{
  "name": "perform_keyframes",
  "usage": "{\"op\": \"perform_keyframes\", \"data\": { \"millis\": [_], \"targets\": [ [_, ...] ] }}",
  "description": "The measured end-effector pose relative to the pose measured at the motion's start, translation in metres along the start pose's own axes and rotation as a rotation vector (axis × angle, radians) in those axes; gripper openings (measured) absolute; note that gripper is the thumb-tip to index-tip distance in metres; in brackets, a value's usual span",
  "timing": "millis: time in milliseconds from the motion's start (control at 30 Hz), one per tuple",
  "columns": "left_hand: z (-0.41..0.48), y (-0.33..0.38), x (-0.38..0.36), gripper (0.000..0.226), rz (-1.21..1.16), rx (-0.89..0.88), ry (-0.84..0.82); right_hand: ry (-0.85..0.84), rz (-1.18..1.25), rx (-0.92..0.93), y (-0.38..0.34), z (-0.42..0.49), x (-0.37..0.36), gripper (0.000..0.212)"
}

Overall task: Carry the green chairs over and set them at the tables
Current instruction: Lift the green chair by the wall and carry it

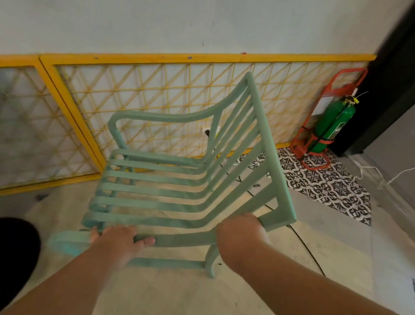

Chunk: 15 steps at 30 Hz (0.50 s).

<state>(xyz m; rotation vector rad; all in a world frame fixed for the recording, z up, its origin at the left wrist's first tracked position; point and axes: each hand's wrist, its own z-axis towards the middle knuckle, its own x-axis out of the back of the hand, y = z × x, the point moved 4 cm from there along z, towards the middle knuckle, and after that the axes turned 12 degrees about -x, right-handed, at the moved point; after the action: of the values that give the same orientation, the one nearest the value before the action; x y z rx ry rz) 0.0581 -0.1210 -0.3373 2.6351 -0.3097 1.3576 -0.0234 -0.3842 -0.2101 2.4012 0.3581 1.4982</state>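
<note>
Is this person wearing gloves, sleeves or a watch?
No. The left hand and right hand are bare: no gloves, rings or watch show. The left forearm and right forearm are uncovered to the picture's edge; no sleeve is in view.

Wall [163, 12]: pale, plain, upper frame. Lattice panels [156, 98]: yellow-framed, diamond mesh, along the wall's lower part. Floor [190, 300]: beige tile, lower centre. Patterned tiles [328, 184]: black-and-white, right of centre. Fire extinguisher [333, 127]: green, upright in red stand [308, 150], right. Black pillar [406, 73]: upper right corner. White cable [399, 172]: on the floor, far right.
</note>
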Motion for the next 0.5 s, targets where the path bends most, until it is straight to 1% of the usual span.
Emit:
{"op": "perform_keyframes", "data": {
  "millis": [67,100,167,300,500],
  "targets": [
    [-0.001,0.001,0.001,0.073,0.005,0.001,-0.005,0.028,-0.014,0.013,-0.001,0.001,-0.001,0.020],
    [-0.001,0.002,0.002,0.074,0.005,0.006,-0.008,0.041,-0.014,0.015,-0.001,0.003,-0.002,0.020],
    [-0.001,0.004,0.003,0.074,0.006,0.013,-0.009,0.062,-0.005,0.035,0.000,0.006,-0.004,0.015],
    [-0.004,0.006,0.005,0.071,-0.014,0.011,-0.007,0.051,-0.019,0.058,0.000,0.009,-0.005,0.009],
    [-0.012,0.018,0.003,0.070,-0.051,0.008,-0.011,0.044,-0.037,0.048,0.012,0.011,-0.009,0.010]
  ]
}}
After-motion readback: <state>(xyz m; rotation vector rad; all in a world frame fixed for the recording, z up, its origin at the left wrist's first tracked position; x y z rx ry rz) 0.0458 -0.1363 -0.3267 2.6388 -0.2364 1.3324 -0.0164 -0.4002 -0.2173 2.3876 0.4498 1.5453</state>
